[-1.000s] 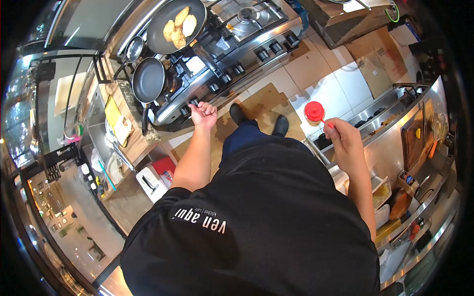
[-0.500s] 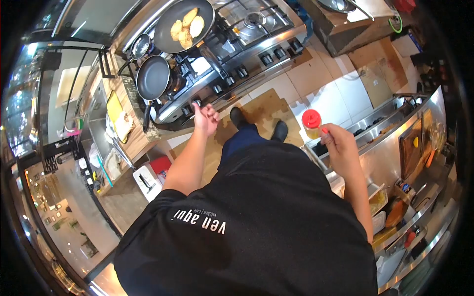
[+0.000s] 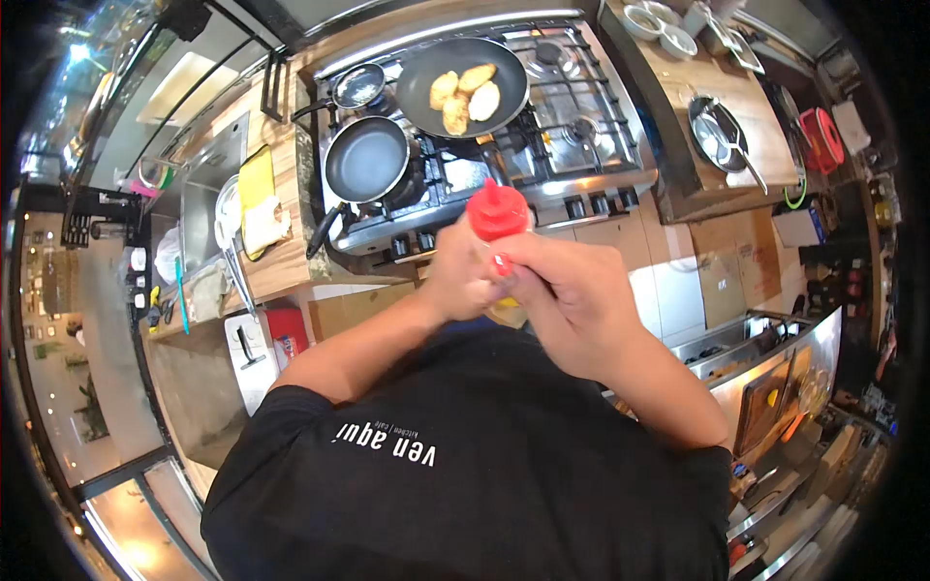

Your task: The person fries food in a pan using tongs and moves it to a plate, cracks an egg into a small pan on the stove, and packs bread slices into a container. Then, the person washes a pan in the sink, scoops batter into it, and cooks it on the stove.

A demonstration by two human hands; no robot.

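Note:
A squeeze bottle with a red cap and nozzle (image 3: pixel 497 210) stands upright in front of my body, its yellowish lower part partly hidden by my hands. My left hand (image 3: pixel 459 271) is wrapped round the bottle's side. In my right hand (image 3: pixel 572 295), thumb and finger pinch a small red tip beside the cap. Beyond my hands, a large dark pan (image 3: pixel 412 82) with several browned pieces of food (image 3: pixel 483 101) rests on the stove (image 3: pixel 581 184). An empty dark pan (image 3: pixel 367 160) sits nearer on the left, with a small pan (image 3: pixel 358 86) behind it.
On the left are a wooden counter (image 3: pixel 291 261), a sink (image 3: pixel 199 218) and a yellow cloth (image 3: pixel 258 189). At the right, another wooden counter (image 3: pixel 678 97) bears bowls and a pan with utensils. A steel unit (image 3: pixel 728 392) holding cutting boards stands lower right.
My right hand has brought the bottle leftward to my middle, and my left hand has closed round it. The view has turned toward the stove, showing more of the right counter.

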